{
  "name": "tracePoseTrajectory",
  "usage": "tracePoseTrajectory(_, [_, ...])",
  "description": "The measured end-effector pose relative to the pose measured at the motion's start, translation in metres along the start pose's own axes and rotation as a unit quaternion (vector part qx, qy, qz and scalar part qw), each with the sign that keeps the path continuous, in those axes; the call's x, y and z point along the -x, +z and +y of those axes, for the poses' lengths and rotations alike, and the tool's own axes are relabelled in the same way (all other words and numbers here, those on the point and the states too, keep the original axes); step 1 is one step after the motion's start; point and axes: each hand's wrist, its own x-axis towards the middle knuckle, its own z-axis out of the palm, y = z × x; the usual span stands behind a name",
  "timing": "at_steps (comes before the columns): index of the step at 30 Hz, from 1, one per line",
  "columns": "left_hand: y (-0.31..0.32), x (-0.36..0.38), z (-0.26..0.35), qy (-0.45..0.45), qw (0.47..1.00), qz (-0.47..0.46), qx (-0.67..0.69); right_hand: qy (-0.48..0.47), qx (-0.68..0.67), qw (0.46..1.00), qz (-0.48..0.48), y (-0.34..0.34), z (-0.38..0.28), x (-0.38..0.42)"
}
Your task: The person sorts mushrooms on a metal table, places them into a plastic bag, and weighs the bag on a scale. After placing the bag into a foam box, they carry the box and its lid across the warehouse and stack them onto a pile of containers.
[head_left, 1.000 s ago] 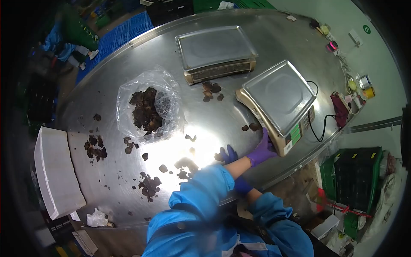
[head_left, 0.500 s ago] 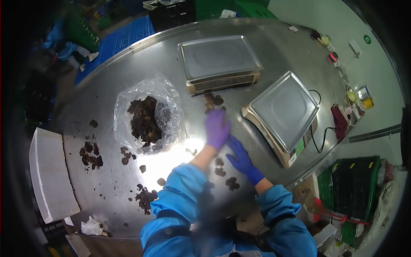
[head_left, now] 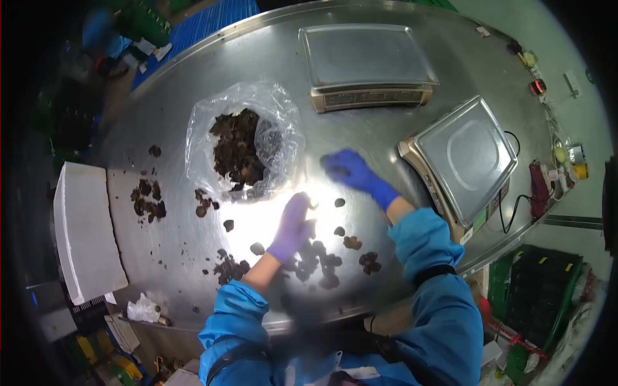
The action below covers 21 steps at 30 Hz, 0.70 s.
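Note:
My left hand (head_left: 293, 229), in a purple glove, is low over the metal table, right of a dark clump and below the clear bag. Its fingers are blurred, and whether it holds anything cannot be made out. My right hand (head_left: 354, 172), in a blue glove, is between the bag and the scales, fingers curled round something hidden. The open clear plastic bag (head_left: 286, 128) holds a heap of dark brown, leafy pieces (head_left: 237, 147). Loose dark pieces (head_left: 369, 262) lie near the table's front, with a further clump (head_left: 148, 200) left of the bag.
One flat scale (head_left: 367, 56) stands at the back of the metal table (head_left: 161, 128), another (head_left: 467, 157) at the right with a black cable. A white foam box (head_left: 90, 231) is at the left edge. A person (head_left: 119, 42) is beyond the table, upper left.
The view has shifted. My left hand has come back from near the rear scale toward the front left. My right hand has moved forward, and its fingers have curled.

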Motion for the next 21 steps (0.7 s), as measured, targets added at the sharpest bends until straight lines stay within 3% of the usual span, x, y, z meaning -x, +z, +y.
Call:
tracePoseTrajectory(1, [-0.003,0.008,0.009,-0.090,0.991,-0.041,0.092,-0.015,-0.046,0.999,-0.012,0.010,-0.015,0.023])
tracePoseTrajectory(3, [0.006,0.026,0.014,0.041,0.994,-0.029,-0.097,-0.075,-0.006,0.996,-0.041,0.022,-0.059,0.057])
tracePoseTrajectory(4, [0.009,0.029,0.024,0.086,0.991,-0.021,-0.102,-0.047,-0.064,0.994,-0.077,0.024,-0.079,0.073])
tracePoseTrajectory(5, [0.006,0.036,0.030,0.082,0.992,-0.023,-0.097,-0.079,-0.009,0.994,-0.076,0.027,-0.095,0.086])
tracePoseTrajectory(7, [0.000,0.052,0.037,0.045,0.991,-0.128,0.006,0.087,-0.090,0.968,-0.218,0.013,-0.134,0.102])
tracePoseTrajectory(8, [0.006,0.068,0.012,0.104,0.987,-0.100,-0.073,0.090,-0.090,0.967,-0.222,0.007,-0.138,0.113])
tracePoseTrajectory(10, [-0.018,0.086,0.022,0.072,0.983,-0.080,-0.152,0.086,0.009,0.989,-0.117,-0.009,-0.140,0.137])
tracePoseTrajectory(11, [-0.029,0.104,0.024,0.035,0.980,-0.061,-0.187,0.085,0.010,0.989,-0.119,-0.017,-0.141,0.149])
tracePoseTrajectory(13, [-0.034,0.149,0.002,-0.054,0.935,0.016,-0.351,0.200,0.095,0.975,-0.017,-0.023,-0.145,0.170])
tracePoseTrajectory(14, [-0.031,0.170,-0.014,-0.039,0.931,0.106,-0.347,0.193,0.095,0.976,-0.017,-0.013,-0.145,0.180])
tracePoseTrajectory(15, [-0.029,0.183,-0.014,-0.111,0.930,0.109,-0.333,0.200,0.118,0.973,0.008,0.003,-0.142,0.194])
tracePoseTrajectory(17, [-0.010,0.189,-0.015,-0.079,0.955,0.160,-0.237,0.204,0.138,0.969,0.031,0.022,-0.145,0.193])
tracePoseTrajectory(18, [-0.001,0.178,-0.007,-0.006,0.946,0.147,-0.288,0.205,0.148,0.966,0.054,0.039,-0.150,0.178])
tracePoseTrajectory(21, [0.028,0.140,0.008,-0.052,0.983,0.097,-0.147,0.194,0.159,0.967,0.054,0.069,-0.152,0.133])
